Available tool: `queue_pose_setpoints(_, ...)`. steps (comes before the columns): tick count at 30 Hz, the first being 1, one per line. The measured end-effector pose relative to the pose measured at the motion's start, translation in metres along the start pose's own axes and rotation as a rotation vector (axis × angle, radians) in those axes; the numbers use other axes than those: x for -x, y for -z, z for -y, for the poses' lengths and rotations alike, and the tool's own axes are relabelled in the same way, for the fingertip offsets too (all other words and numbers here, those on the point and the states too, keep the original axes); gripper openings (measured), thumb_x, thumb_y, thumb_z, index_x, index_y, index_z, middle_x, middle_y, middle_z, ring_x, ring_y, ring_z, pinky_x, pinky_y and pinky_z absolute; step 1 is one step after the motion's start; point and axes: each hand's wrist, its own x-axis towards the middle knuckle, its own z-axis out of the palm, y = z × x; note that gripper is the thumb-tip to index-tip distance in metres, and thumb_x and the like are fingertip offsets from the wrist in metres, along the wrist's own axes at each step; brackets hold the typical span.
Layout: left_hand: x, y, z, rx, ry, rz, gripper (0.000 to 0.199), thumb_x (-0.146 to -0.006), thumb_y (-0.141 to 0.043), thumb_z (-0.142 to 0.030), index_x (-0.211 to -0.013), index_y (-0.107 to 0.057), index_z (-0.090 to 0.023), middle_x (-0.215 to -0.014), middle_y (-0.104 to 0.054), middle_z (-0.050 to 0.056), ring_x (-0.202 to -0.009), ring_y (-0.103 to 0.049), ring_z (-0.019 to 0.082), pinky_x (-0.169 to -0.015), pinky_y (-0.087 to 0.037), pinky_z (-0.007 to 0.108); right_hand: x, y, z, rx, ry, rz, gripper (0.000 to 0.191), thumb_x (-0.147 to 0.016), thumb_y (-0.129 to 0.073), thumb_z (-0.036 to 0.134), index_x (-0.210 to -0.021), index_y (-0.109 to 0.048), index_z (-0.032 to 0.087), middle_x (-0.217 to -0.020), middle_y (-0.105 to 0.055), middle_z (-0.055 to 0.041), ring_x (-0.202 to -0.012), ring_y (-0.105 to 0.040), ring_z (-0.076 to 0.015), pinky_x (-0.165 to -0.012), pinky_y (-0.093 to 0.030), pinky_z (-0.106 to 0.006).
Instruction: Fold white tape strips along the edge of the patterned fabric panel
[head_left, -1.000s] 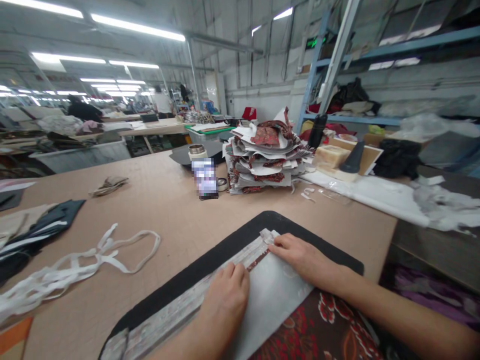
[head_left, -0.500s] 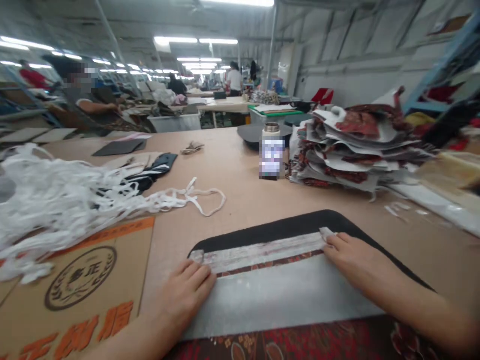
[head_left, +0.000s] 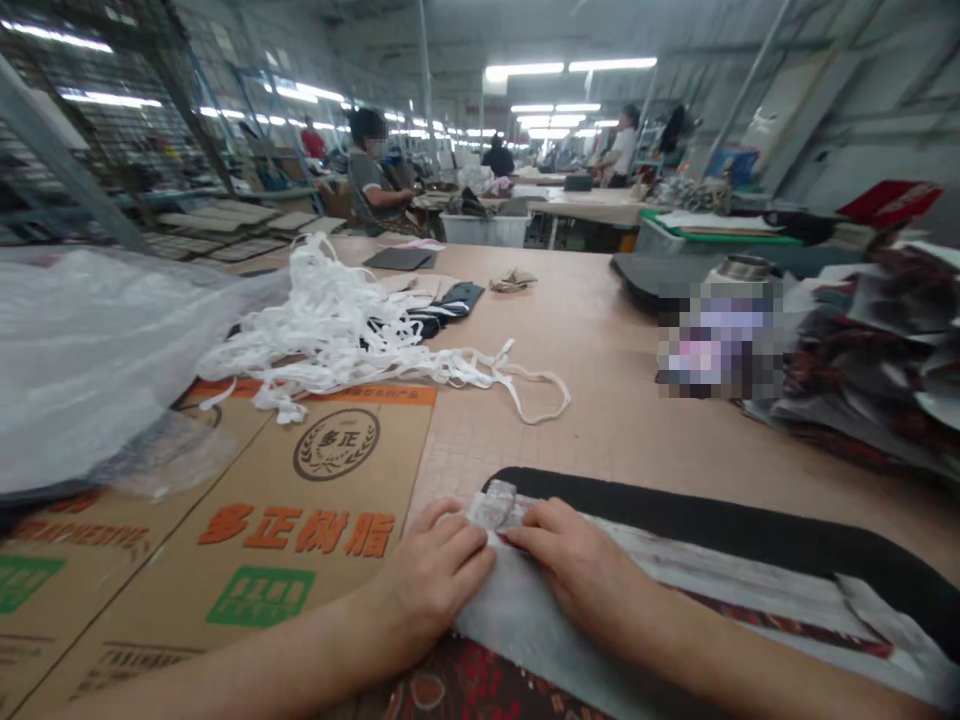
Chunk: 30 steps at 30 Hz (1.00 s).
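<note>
A piece of white-backed fabric (head_left: 540,630) lies in front of me, with dark red patterned cloth (head_left: 480,685) showing at its near side and in a narrow strip. Beneath its far edge is a black flat panel (head_left: 697,525) with rounded corners. My left hand (head_left: 442,570) is closed on the fabric's left edge, fingers curled. Close beside it, my right hand (head_left: 577,560) pinches the folded far edge near the left corner. The fingertips of both hands partly hide the cloth under them.
Left of the fabric lies a flattened cardboard box (head_left: 262,590) with orange print. White tape (head_left: 337,310) is heaped beyond it, next to clear plastic (head_left: 112,350). A blurred-out phone (head_left: 712,340), a bottle (head_left: 742,268) and stacked fabric pieces (head_left: 885,350) stand right. Co-workers are farther back.
My right hand has moved from the fabric's right end to its left corner, near my left hand. The view has turned left, bringing the plastic and more of the box into sight.
</note>
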Motion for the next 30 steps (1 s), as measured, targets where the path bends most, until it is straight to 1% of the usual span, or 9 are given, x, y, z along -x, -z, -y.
queue_pose_setpoints(3, 0.004, -0.007, 0.003, 0.064, 0.069, 0.004, 0.028, -0.095, -0.028, -0.014, -0.097, -0.056, -0.014, -0.089, -0.056, 0.006, -0.082, -0.048, 0.019, -0.085, -0.038, 0.042, -0.006, -0.003, 0.000, 0.044, 0.037, -0.009, 0.023, -0.087, -0.041, 0.009, -0.090, -0.062, 0.018, -0.084, -0.055, -0.0043, -0.079, -0.047, -0.0172, -0.069, -0.040, -0.028)
queue_pose_setpoints(8, 0.001, -0.013, 0.005, 0.121, 0.127, -0.007, 0.020, -0.093, -0.038, -0.015, -0.082, -0.055, -0.014, -0.086, -0.055, 0.004, -0.079, -0.046, 0.018, -0.080, -0.038, 0.037, -0.004, -0.006, 0.000, 0.314, 0.378, 0.070, 0.018, -0.086, -0.041, 0.013, -0.087, -0.059, 0.013, -0.084, -0.057, -0.0078, -0.074, -0.045, -0.0200, -0.063, -0.039, -0.034)
queue_pose_setpoints(10, -0.001, -0.012, 0.005, 0.123, 0.129, -0.007, 0.019, -0.092, -0.038, -0.015, -0.085, -0.055, -0.014, -0.088, -0.055, 0.005, -0.080, -0.046, 0.019, -0.081, -0.038, 0.038, -0.001, -0.005, 0.001, 0.409, 0.438, 0.119, 0.015, -0.085, -0.045, 0.015, -0.089, -0.059, 0.012, -0.089, -0.057, -0.0091, -0.076, -0.046, -0.0220, -0.061, -0.039, -0.035)
queue_pose_setpoints(13, -0.002, -0.011, 0.004, 0.090, 0.135, 0.021, 0.018, -0.091, -0.038, -0.013, -0.094, -0.055, -0.014, -0.091, -0.055, 0.005, -0.082, -0.046, 0.020, -0.081, -0.037, 0.039, -0.002, 0.000, 0.001, 0.379, 0.376, 0.142, 0.015, -0.085, -0.045, 0.015, -0.092, -0.059, 0.013, -0.087, -0.057, -0.0077, -0.076, -0.047, -0.0209, -0.062, -0.040, -0.034)
queue_pose_setpoints(17, -0.002, -0.013, 0.004, 0.018, 0.144, 0.031, 0.017, -0.090, -0.039, -0.013, -0.091, -0.056, -0.015, -0.086, -0.054, 0.004, -0.079, -0.045, 0.020, -0.080, -0.038, 0.039, -0.010, 0.011, 0.001, 0.130, 0.054, 0.123, 0.014, -0.086, -0.045, 0.012, -0.088, -0.059, 0.017, -0.086, -0.057, -0.0038, -0.079, -0.050, -0.0160, -0.068, -0.041, -0.027)
queue_pose_setpoints(21, 0.001, -0.011, 0.004, 0.000, 0.084, -0.017, 0.020, -0.091, -0.037, -0.011, -0.090, -0.056, -0.016, -0.083, -0.054, 0.003, -0.078, -0.047, 0.018, -0.088, -0.035, 0.043, -0.020, 0.016, 0.005, 0.077, -0.187, 0.179, 0.005, -0.076, -0.052, 0.010, -0.076, -0.054, 0.014, -0.079, -0.055, -0.0037, -0.072, -0.050, -0.0149, -0.064, -0.039, -0.027)
queue_pose_setpoints(25, 0.004, -0.005, 0.005, 0.112, 0.195, -0.105, 0.012, -0.089, -0.045, -0.017, -0.097, -0.054, -0.017, -0.092, -0.056, 0.005, -0.085, -0.050, 0.021, -0.085, -0.038, 0.042, -0.019, 0.015, 0.007, 0.040, -0.166, 0.167, 0.006, -0.074, -0.051, 0.010, -0.072, -0.051, 0.016, -0.076, -0.053, -0.0025, -0.069, -0.048, -0.0139, -0.060, -0.036, -0.026)
queue_pose_setpoints(27, 0.005, -0.006, 0.006, 0.216, 0.297, -0.167, 0.019, -0.085, -0.052, -0.019, -0.104, -0.051, -0.018, -0.098, -0.056, 0.006, -0.092, -0.049, 0.023, -0.082, -0.040, 0.041, -0.014, 0.015, 0.006, -0.022, -0.100, 0.118, 0.009, -0.072, -0.050, 0.007, -0.072, -0.049, 0.016, -0.075, -0.052, -0.0015, -0.069, -0.047, -0.0131, -0.061, -0.036, -0.025)
queue_pose_setpoints(30, 0.003, -0.013, 0.007, 0.434, 0.444, -0.207, 0.027, -0.081, -0.056, -0.013, -0.106, -0.051, -0.022, -0.095, -0.058, 0.003, -0.088, -0.052, 0.020, -0.079, -0.042, 0.037, -0.008, 0.016, 0.002, -0.196, -0.063, 0.102, 0.012, -0.076, -0.047, 0.006, -0.077, -0.048, 0.018, -0.076, -0.054, 0.0002, -0.070, -0.049, -0.0116, -0.063, -0.038, -0.024)
